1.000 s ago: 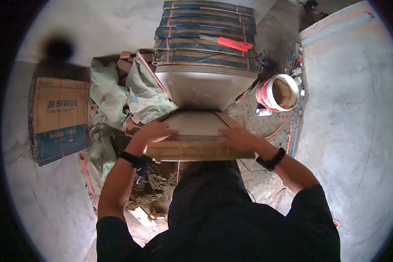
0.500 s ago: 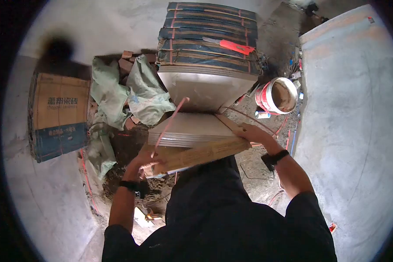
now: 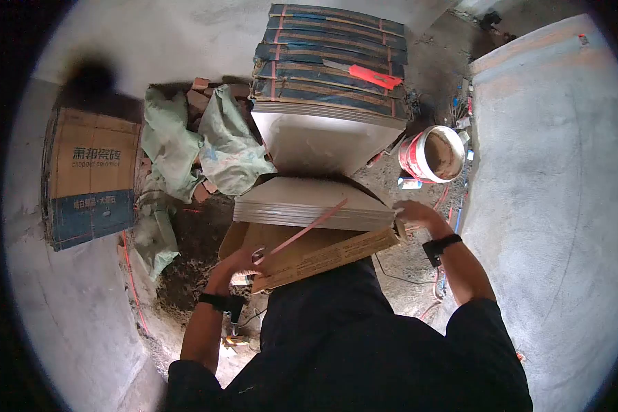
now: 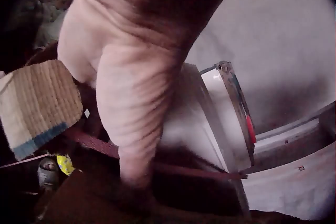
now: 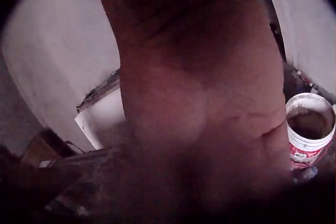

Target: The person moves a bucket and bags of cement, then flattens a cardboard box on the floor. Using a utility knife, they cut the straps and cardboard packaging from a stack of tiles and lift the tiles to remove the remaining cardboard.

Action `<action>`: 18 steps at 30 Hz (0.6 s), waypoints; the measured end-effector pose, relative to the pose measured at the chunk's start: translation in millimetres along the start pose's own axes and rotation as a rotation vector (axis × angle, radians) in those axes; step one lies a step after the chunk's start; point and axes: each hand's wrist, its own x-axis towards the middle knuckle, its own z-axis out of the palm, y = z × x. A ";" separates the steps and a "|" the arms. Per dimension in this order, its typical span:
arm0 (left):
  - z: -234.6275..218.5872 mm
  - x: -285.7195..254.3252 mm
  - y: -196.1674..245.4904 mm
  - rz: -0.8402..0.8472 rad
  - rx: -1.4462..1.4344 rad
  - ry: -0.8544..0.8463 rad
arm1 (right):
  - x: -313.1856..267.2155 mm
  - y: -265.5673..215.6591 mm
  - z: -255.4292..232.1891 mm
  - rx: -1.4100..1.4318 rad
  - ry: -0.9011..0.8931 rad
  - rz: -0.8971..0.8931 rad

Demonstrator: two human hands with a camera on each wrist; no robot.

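Note:
My left hand is at the left end of an opened cardboard wrapper, its fingers curled round a pink strap. The strap slants up to the right across the cardboard; in the left wrist view the strap runs past the hand. Behind the wrapper, a stack of pale tiles shows its layered front edges. By the stack's right corner, my right hand has loosely bent fingers; whether it touches the tiles is unclear. The right wrist view shows mostly the palm, fingertips hidden.
Boxed tiles with a red-handled tool on top stand behind. A bucket is at right, green sacks and a printed carton at left. Cables lie on the floor near the right wall.
The cardboard has come down and away from the tiles' front, exposing their edges. The strap has appeared and swung over to the right. My right hand has left the cardboard's right end.

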 end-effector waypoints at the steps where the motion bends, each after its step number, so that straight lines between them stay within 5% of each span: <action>1: 1.6 1.0 -1.4 0.087 -0.015 0.031 | -9.2 -0.9 4.5 0.046 0.008 -0.010; 5: -3.7 -1.8 8.9 0.011 -0.016 -0.019 | -30.5 -29.9 33.2 -0.241 -0.037 0.154; 6: 0.7 1.8 3.4 0.002 0.057 -0.013 | -13.8 27.6 85.1 -0.204 0.003 -0.020; 7: 4.9 5.8 -3.6 -0.007 0.129 -0.007 | -23.7 17.5 88.9 -0.205 0.007 -0.019; 9: 14.8 10.1 -13.9 0.060 -0.085 -0.004 | -45.4 -9.8 92.8 0.174 -0.304 0.320; 11: 34.7 29.2 -57.6 0.128 -0.292 -0.005 | -57.8 31.0 149.8 0.055 -0.296 0.079; 13: 52.3 52.3 -118.1 0.283 -0.418 0.356 | -105.6 -15.3 143.8 0.022 -0.448 0.214; 14: 53.1 53.0 -125.1 0.336 -0.454 0.478 | -99.2 24.7 207.4 0.066 -0.342 0.143; 15: 47.2 33.2 -102.1 0.075 -0.421 0.513 | -92.8 67.1 272.7 0.102 -0.240 0.069; 16: 45.3 19.5 -90.6 -0.195 -0.382 0.533 | -94.9 32.3 230.2 0.289 -0.266 0.096; 18: 44.8 17.5 -94.8 -0.150 -0.194 0.386 | -89.8 7.6 183.8 0.102 -0.040 0.185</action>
